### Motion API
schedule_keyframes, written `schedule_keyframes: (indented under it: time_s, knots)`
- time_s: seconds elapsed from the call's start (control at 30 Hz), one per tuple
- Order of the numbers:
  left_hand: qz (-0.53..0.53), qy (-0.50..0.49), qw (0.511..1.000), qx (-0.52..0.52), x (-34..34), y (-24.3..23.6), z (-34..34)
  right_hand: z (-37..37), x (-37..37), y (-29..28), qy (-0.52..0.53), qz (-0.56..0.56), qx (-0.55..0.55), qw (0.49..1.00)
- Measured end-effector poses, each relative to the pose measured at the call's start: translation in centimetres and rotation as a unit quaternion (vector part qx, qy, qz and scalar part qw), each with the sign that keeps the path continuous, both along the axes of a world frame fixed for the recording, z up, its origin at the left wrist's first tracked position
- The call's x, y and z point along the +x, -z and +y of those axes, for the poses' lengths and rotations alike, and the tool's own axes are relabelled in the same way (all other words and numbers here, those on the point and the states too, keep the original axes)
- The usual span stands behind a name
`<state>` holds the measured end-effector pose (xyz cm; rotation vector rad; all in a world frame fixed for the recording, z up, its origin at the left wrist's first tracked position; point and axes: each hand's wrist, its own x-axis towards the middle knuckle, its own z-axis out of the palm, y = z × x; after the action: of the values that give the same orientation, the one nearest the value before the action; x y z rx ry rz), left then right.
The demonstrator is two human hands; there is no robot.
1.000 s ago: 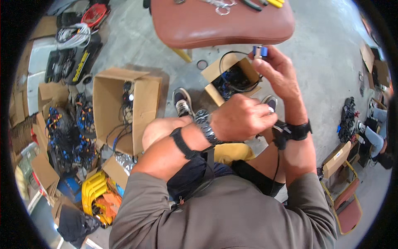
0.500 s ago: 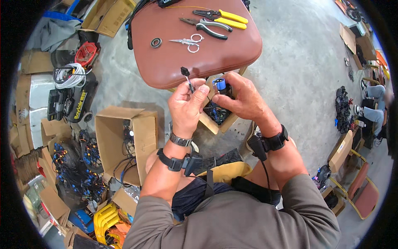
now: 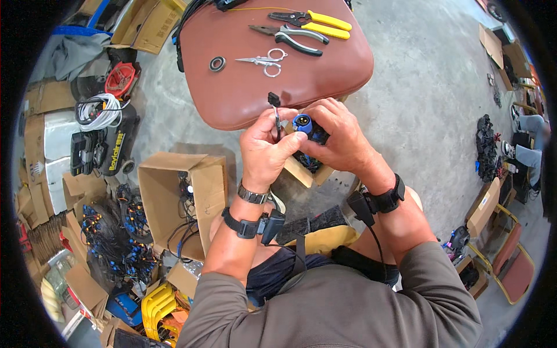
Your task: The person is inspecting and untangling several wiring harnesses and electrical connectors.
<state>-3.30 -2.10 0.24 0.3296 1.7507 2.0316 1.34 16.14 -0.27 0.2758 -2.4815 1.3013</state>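
My left hand (image 3: 266,145) pinches a short wire lead (image 3: 278,119) that ends in a small black plug (image 3: 274,98) pointing up. A blue round connector (image 3: 302,122) with metal pins in its face is gripped between the thumb and fingers of my right hand (image 3: 339,136). My left fingertips and thumb come right up against that connector; whether they press on it I cannot tell. The two hands are close together, just off the near edge of a brown padded seat (image 3: 232,98). My right palm and fingers hide the rear of the connector.
On the seat lie silver scissors (image 3: 265,61), grey-black pliers (image 3: 290,39), yellow-handled wire strippers (image 3: 316,24) and a small ring-shaped bearing (image 3: 217,64). Below my hands is a box of wiring (image 3: 299,174). An open cardboard box (image 3: 168,203) and a cable heap (image 3: 116,243) are at left.
The blue connector has turned so its pin face shows, and it has come nearer my left hand. The black plug has shifted slightly right with my left hand. The view has moved a little.
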Motion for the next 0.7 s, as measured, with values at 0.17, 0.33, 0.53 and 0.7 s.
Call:
schedule_keyframes:
  time_s: [0.17, 0.33, 0.53, 0.7]
  knots:
    - [0.036, -0.028, 0.999, -0.002, 0.5, 0.0, 0.2, -0.5, 0.2, -0.2, 0.01, 0.026, 0.022, 0.999]
    - [0.01, -0.052, 0.999, 0.012, 0.4, -0.7, -0.5, -0.4, 0.9, -0.4, -0.008, -0.047, -0.067, 0.997]
    - [0.006, -0.061, 0.998, 0.002, -0.2, -1.1, -1.2, 0.1, 1.5, -0.4, -0.008, -0.159, -0.163, 0.974]
    - [-0.016, -0.059, 0.997, -0.054, 0.2, -1.0, -1.2, 0.2, 1.6, -0.3, 0.015, -0.156, -0.151, 0.976]
